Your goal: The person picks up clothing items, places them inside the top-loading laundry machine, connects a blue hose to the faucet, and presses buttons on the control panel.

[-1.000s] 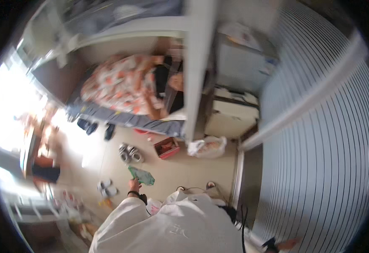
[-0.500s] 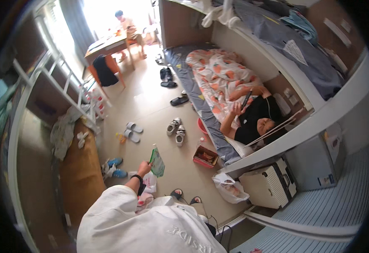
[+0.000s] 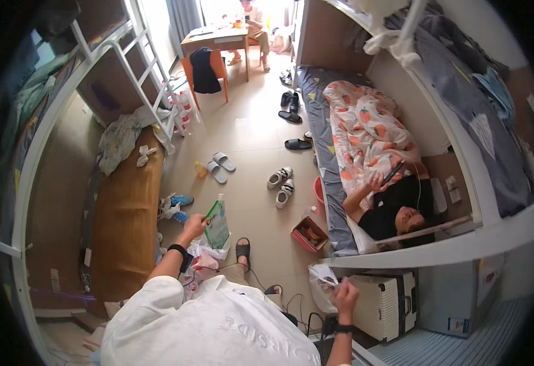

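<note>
Nearest is the wearer's white shirt (image 3: 200,323). The right hand (image 3: 345,297) is raised with its fingers curled, near a white plastic bag (image 3: 319,293) and a cream ribbed suitcase (image 3: 374,308); whether it grips anything cannot be determined. The left hand (image 3: 195,226) is clamped on one edge of a clear, green-edged pouch (image 3: 217,229), which is held above the floor in front of the wearer, its pale end uppermost. Below that hand are white and pink plastic bags (image 3: 205,261). The wearer's feet are in dark sandals (image 3: 242,251).

Further out, a red-sided box (image 3: 304,240) stands beside the right-hand lower bunk, where a person in black (image 3: 380,213) lies holding a dark device, partly under a patterned quilt (image 3: 371,122). Left of centre are blue shoes (image 3: 183,200), an orange bottle (image 3: 200,169) and grey slippers (image 3: 216,174); pale sneakers (image 3: 285,194) lie to their right.

At the far end, a dark garment (image 3: 205,70) hangs over an orange chair (image 3: 221,68). Beyond it, another person (image 3: 255,21) sits at a table (image 3: 224,41).
</note>
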Action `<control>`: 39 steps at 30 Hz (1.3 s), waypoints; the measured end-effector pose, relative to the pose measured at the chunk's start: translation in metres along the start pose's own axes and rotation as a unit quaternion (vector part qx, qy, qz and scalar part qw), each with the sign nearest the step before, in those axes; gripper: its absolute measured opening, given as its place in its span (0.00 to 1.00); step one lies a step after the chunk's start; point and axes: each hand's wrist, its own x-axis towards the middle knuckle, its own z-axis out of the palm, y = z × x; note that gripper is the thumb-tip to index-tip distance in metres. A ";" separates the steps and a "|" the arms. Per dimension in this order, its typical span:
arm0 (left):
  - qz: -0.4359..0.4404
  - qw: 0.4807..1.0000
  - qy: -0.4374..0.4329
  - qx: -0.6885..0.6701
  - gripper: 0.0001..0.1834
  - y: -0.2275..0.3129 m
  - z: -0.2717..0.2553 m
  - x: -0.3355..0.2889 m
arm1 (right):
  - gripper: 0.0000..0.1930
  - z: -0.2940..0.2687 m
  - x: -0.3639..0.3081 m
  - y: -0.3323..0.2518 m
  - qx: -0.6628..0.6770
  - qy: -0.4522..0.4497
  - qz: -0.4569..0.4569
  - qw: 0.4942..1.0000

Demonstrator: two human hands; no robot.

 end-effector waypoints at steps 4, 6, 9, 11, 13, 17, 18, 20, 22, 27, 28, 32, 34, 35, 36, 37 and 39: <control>-0.009 0.999 0.041 -0.024 0.15 -0.009 -0.027 0.015 | 0.36 0.078 0.091 -0.089 0.036 -0.256 -0.055 0.964; -0.013 0.997 0.058 -0.039 0.14 -0.016 -0.043 0.020 | 0.32 0.136 0.124 -0.122 0.048 -0.292 -0.083 0.951; 0.002 0.995 0.080 -0.053 0.13 -0.016 -0.073 0.039 | 0.27 0.194 0.169 -0.217 -0.015 -0.377 -0.195 0.906; 0.001 0.994 0.092 -0.060 0.13 -0.024 -0.092 0.055 | 0.21 0.231 0.192 -0.266 0.024 -0.392 -0.271 0.879; 0.003 0.992 0.106 -0.064 0.13 -0.031 -0.113 0.073 | 0.20 0.254 0.213 -0.321 0.046 -0.421 -0.234 0.875; 0.002 0.990 0.128 -0.065 0.14 -0.039 -0.154 0.109 | 0.17 0.300 0.258 -0.399 0.096 -0.379 -0.292 0.873; 0.009 0.989 0.133 -0.066 0.14 -0.038 -0.163 0.122 | 0.18 0.309 0.270 -0.409 0.103 -0.314 -0.364 0.871; 0.004 0.988 0.136 -0.071 0.14 -0.035 -0.178 0.142 | 0.20 0.320 0.295 -0.422 0.136 -0.316 -0.341 0.875; -0.001 0.987 0.140 -0.073 0.14 -0.031 -0.194 0.166 | 0.22 0.333 0.323 -0.429 0.163 -0.346 -0.304 0.873; -0.006 0.988 0.135 -0.076 0.13 -0.014 -0.228 0.247 | 0.42 0.387 0.410 -0.421 0.381 -0.404 -0.100 0.826; 0.003 0.987 0.143 -0.077 0.12 -0.011 -0.233 0.266 | 0.42 0.396 0.429 -0.418 0.386 -0.402 -0.101 0.824; 0.008 0.990 0.139 -0.039 0.10 0.022 -0.275 0.343 | 0.30 0.414 0.507 -0.427 0.402 -0.394 -0.143 0.814; 0.020 0.984 0.169 -0.053 0.08 0.036 -0.292 0.381 | 0.19 0.416 0.550 -0.438 0.176 -0.400 -0.196 0.878; 0.021 0.984 0.171 -0.049 0.08 0.045 -0.302 0.400 | 0.12 0.418 0.573 -0.440 0.147 -0.414 -0.202 0.875; 0.028 0.981 0.182 -0.063 0.07 0.053 -0.312 0.419 | 0.12 0.424 0.591 -0.442 0.150 -0.413 -0.204 0.875; 0.034 0.978 0.194 -0.077 0.07 0.062 -0.322 0.436 | 0.11 0.431 0.605 -0.443 0.193 -0.392 -0.195 0.878; 0.038 0.972 0.213 -0.091 0.06 0.080 -0.343 0.464 | 0.11 0.440 0.635 -0.453 0.224 -0.384 -0.180 0.878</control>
